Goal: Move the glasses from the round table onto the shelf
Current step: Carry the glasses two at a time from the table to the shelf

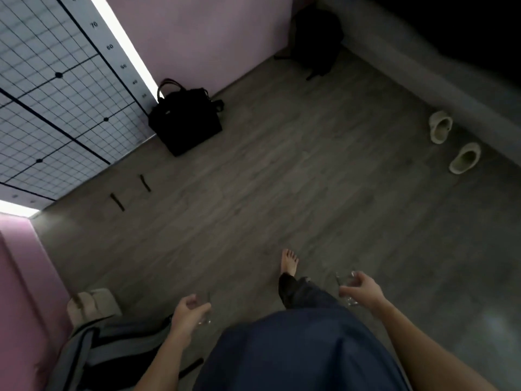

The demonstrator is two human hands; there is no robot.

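Observation:
I look down at a grey wooden floor while standing. My left hand (188, 311) is closed around a clear drinking glass (205, 320), held low at the lower middle of the view. My right hand (362, 286) grips a second clear glass (346, 290) at about the same height, to the right of my leg. Both glasses are blurred and partly hidden by my fingers. Neither the round table nor the shelf is in view.
A black handbag (184, 122) stands against the pink wall at upper left, beside a gridded panel (56, 94). A dark bag (315, 38) sits in the far corner. Two pale slippers (451, 142) lie at right. A striped bag (112, 348) lies at lower left. My bare foot (289, 262) is forward.

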